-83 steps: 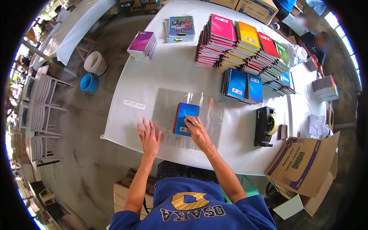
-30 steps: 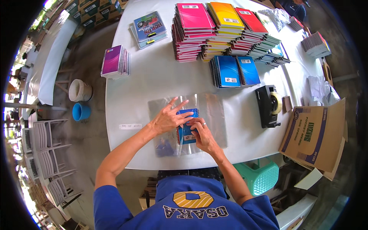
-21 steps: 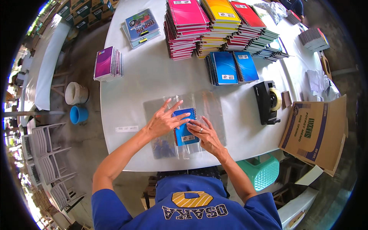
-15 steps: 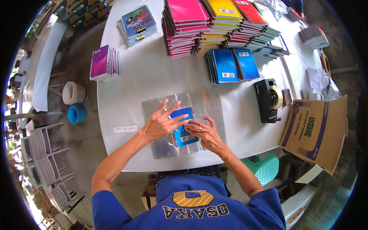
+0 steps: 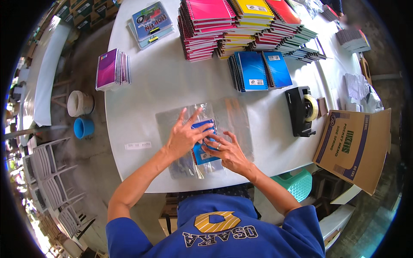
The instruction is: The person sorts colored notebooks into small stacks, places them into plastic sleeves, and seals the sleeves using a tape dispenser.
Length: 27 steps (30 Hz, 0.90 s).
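A small blue spiral notebook (image 5: pixel 201 155) lies near the table's front edge, with clear plastic film (image 5: pixel 241 118) around it. The film spreads out on both sides and catches bright glare along its folds. From the left, my left hand (image 5: pixel 183 136) reaches over the notebook's upper part, fingers stretched and spread. My right hand (image 5: pixel 231 154), with a ring on one finger, rests across its right side, fingers extended and apart. The fingertips of both hands nearly meet over the cover and hide its middle. Whether the film covers the whole notebook, I cannot tell.
Tall stacks of pink (image 5: pixel 208 10), yellow (image 5: pixel 251 8) and red notebooks (image 5: pixel 284 12) stand at the back, blue notebooks (image 5: pixel 253 71) before them. Purple notebooks (image 5: pixel 107 69) sit left. A tape dispenser (image 5: pixel 297 112) and an open cardboard box (image 5: pixel 350 148) are right.
My left hand has shifted slightly, its fingers reaching lower over the notebook. My right hand's fingers have spread out across the cover. The whole view has moved a little.
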Motion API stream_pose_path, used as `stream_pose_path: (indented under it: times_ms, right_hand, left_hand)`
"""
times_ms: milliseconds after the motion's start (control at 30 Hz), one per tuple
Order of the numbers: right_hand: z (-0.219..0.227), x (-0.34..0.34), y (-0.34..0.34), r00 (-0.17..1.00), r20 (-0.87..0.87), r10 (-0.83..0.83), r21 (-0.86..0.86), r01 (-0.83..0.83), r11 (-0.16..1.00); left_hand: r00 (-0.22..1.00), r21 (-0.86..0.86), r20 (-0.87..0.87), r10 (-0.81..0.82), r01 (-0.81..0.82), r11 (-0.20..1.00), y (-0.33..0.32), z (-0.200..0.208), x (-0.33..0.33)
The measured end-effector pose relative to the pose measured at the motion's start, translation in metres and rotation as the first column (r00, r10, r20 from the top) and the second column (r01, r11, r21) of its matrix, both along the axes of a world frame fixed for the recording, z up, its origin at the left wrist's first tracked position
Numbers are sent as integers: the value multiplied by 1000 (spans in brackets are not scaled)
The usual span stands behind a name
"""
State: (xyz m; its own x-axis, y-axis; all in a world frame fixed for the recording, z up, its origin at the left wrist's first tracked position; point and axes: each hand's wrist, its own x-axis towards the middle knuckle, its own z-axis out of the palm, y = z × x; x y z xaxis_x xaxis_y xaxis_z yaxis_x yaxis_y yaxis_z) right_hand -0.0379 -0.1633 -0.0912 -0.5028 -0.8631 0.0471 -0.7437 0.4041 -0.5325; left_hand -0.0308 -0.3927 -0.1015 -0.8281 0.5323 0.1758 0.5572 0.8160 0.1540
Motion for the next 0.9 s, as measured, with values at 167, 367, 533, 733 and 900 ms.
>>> stream_pose_path:
  times_ms: [167,367,533,733,900]
  right_hand:
    - [0,4,4,998,-62,2,13,-1,1000]
    - [10,-10,109,919,88,-384,-175,394,902]
    - [38,-76,309,307,85,-948,-285,919,272]
    - [63,-97,327,185,650,-737,58,955,291]
    - [8,-104,357,142,926,-351,17,911,412]
  left_hand:
    - [965,21,227,127,-135,991,17,25,-24]
    - [901,-91,362,239,-221,971,42,31,-38]
    - [877,-219,376,300,-231,948,58,32,-47]
    - [879,-284,343,331,-238,929,66,33,-45]
    - [880,-305,311,358,-265,915,67,31,-43]
